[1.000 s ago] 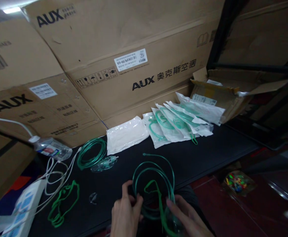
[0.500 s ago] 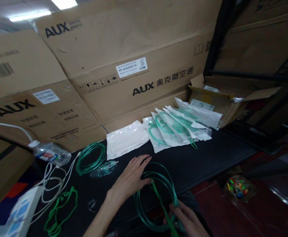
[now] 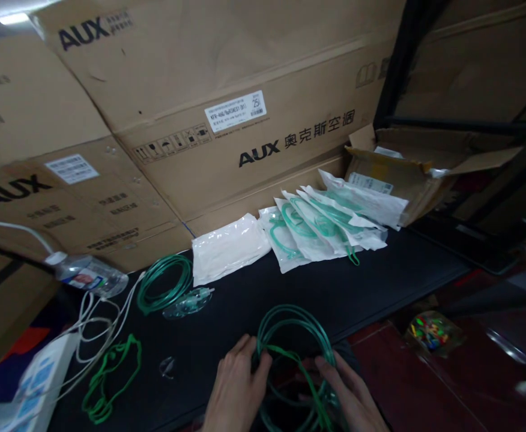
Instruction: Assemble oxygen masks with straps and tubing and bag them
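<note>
A coil of clear green tubing [image 3: 293,313] hangs between my hands at the table's front edge. My left hand [image 3: 240,381] is closed around its left side, thumb over the loops. On the right side, my right hand [image 3: 346,390] grips the same coil, its fingertips partly hidden behind it. A green elastic strap [image 3: 305,373] runs across the middle of the coil and down beside my right hand. Something clear and greenish sits low by the right fingers, too blurred to name. Another green tubing coil [image 3: 166,306] and a clear mask [image 3: 188,303] lie farther left on the table.
White-backed pouches with green tubing [image 3: 290,249] fan out beside a white pouch stack [image 3: 231,249]. At left are a plastic bottle [image 3: 89,276], white cords [image 3: 83,324], a loose green strap [image 3: 103,384] and a power strip. Large cartons [image 3: 177,192] stand behind; an open carton [image 3: 380,168] is at right.
My left hand has moved down and toward me, from spread above the coil to closed on its left side. The coil now stands more upright. The view has shifted slightly.
</note>
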Tool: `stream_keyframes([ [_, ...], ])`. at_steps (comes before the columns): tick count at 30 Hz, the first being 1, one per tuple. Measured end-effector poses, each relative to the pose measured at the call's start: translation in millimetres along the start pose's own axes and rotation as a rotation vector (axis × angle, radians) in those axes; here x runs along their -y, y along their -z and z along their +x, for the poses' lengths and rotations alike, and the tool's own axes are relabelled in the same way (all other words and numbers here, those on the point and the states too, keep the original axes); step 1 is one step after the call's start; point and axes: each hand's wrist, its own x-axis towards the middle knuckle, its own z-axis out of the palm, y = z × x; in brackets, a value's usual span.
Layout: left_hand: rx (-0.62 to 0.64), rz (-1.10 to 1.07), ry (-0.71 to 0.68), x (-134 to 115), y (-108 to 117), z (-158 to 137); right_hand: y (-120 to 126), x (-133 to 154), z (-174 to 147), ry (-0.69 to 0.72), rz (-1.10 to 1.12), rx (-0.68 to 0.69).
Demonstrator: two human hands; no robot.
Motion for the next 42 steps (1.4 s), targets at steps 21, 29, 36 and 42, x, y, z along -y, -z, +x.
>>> stream_keyframes([
  [21,-0.138,-1.059,0.388,-25,-44,-6,-62,31,-9,-0.06,0.194,0.188],
  [29,0.061,-0.496,-0.069,-47,-18,2,-66,33,5,-0.088,0.183,0.155],
  [36,0.108,-0.287,-0.078,-56,-10,6,-60,29,27,-0.146,0.056,0.227],
  [42,0.217,-0.243,-0.238,-47,18,16,-53,35,48,-0.114,-0.083,0.234],
])
